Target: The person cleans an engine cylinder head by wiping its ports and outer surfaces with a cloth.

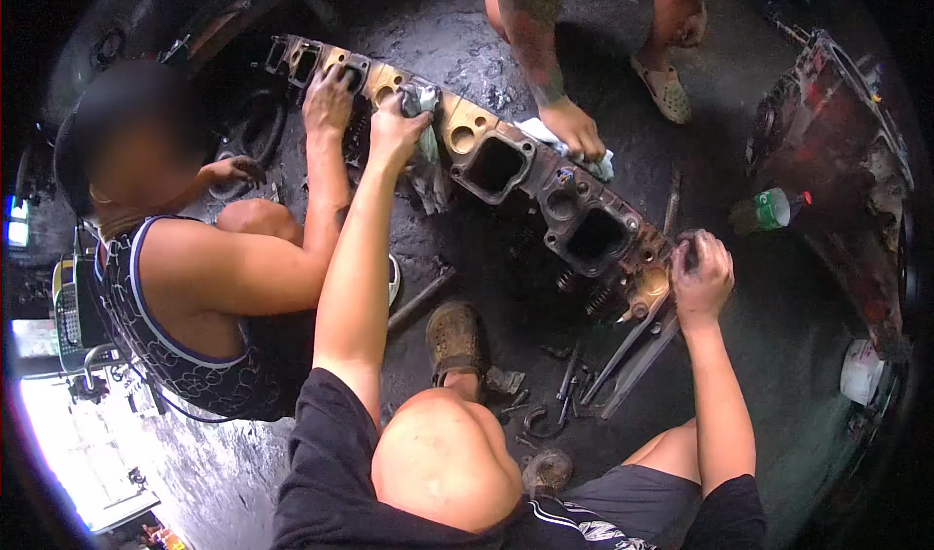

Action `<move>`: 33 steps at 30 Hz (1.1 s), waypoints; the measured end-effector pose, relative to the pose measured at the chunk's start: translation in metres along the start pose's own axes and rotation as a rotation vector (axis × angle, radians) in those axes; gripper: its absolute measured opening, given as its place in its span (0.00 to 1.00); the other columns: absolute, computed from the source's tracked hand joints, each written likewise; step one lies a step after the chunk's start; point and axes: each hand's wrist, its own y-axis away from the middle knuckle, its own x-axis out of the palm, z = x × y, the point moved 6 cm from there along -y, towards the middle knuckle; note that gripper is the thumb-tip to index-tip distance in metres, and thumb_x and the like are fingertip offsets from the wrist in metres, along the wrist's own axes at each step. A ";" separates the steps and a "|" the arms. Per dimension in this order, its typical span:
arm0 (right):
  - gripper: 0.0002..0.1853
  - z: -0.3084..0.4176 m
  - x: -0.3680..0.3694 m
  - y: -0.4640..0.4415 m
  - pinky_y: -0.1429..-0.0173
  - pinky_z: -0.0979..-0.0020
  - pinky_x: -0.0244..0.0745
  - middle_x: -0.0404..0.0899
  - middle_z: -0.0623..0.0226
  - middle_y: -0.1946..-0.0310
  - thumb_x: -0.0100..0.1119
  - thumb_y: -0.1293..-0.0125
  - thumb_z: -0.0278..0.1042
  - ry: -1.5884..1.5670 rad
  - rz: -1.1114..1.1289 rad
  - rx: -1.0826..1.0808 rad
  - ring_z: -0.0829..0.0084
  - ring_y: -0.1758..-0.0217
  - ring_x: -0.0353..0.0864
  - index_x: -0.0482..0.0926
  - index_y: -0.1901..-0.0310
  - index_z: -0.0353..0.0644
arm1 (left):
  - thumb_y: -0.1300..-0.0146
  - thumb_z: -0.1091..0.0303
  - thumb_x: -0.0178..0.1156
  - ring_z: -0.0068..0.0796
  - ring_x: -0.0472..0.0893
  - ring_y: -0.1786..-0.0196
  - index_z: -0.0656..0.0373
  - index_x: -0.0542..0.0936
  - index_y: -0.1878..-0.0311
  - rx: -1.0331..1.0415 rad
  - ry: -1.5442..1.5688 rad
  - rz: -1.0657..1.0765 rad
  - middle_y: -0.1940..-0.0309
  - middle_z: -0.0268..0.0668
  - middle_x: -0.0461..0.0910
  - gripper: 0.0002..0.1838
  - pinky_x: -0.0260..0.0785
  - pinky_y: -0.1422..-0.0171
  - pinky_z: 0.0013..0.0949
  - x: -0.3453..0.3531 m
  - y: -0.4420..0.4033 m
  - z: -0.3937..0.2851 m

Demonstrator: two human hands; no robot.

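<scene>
A long metal engine part [498,130] with square openings and round holes runs diagonally across the view. My left hand [399,127] is closed on a crumpled, dirty cloth [426,141] at the part's upper edge, left of its middle. At the lower right end, my right hand [702,276] has its fingers wrapped round the part's end. Coil springs [600,300] show beneath the part near that end. What lies under my right palm is hidden.
At the left a crouching person [224,268] has a hand on the part. Across from me another person's hand [574,130] presses a white cloth [598,164] on it. Tools [567,385] lie on the floor; a green-labelled bottle [773,210] is at the right.
</scene>
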 end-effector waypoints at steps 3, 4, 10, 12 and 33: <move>0.09 0.000 0.000 0.002 0.49 0.56 0.75 0.84 0.54 0.60 0.64 0.40 0.29 0.049 -0.064 -0.005 0.53 0.55 0.83 0.81 0.59 0.37 | 0.50 0.68 0.73 0.44 0.88 0.55 0.64 0.83 0.50 -0.083 0.009 0.119 0.60 0.52 0.87 0.22 0.78 0.48 0.41 -0.011 0.010 -0.021; 0.09 -0.001 0.001 0.003 0.48 0.56 0.75 0.84 0.54 0.60 0.64 0.40 0.29 0.050 -0.094 -0.024 0.52 0.55 0.83 0.81 0.59 0.37 | 0.50 0.68 0.73 0.44 0.88 0.54 0.65 0.83 0.50 -0.032 -0.057 0.104 0.60 0.53 0.87 0.22 0.78 0.48 0.41 -0.015 0.014 -0.024; 0.09 -0.004 0.004 0.003 0.47 0.55 0.76 0.84 0.53 0.59 0.65 0.40 0.30 0.009 -0.057 0.001 0.52 0.55 0.83 0.81 0.60 0.36 | 0.50 0.67 0.72 0.52 0.84 0.47 0.66 0.83 0.49 -0.040 -0.191 0.169 0.55 0.55 0.85 0.24 0.75 0.41 0.45 -0.021 0.026 -0.011; 0.09 -0.003 0.004 0.003 0.48 0.55 0.76 0.84 0.53 0.59 0.65 0.41 0.30 0.025 -0.113 -0.040 0.52 0.55 0.83 0.81 0.61 0.36 | 0.50 0.67 0.72 0.53 0.80 0.42 0.66 0.82 0.47 0.114 -0.308 0.081 0.49 0.55 0.82 0.25 0.72 0.36 0.46 -0.015 0.029 -0.011; 0.11 -0.006 0.010 0.002 0.49 0.55 0.76 0.84 0.53 0.59 0.66 0.41 0.31 0.041 -0.063 -0.024 0.53 0.55 0.83 0.80 0.59 0.36 | 0.33 0.71 0.65 0.27 0.81 0.58 0.66 0.79 0.47 -0.180 0.461 -0.514 0.57 0.35 0.84 0.13 0.73 0.48 0.33 -0.022 0.079 0.054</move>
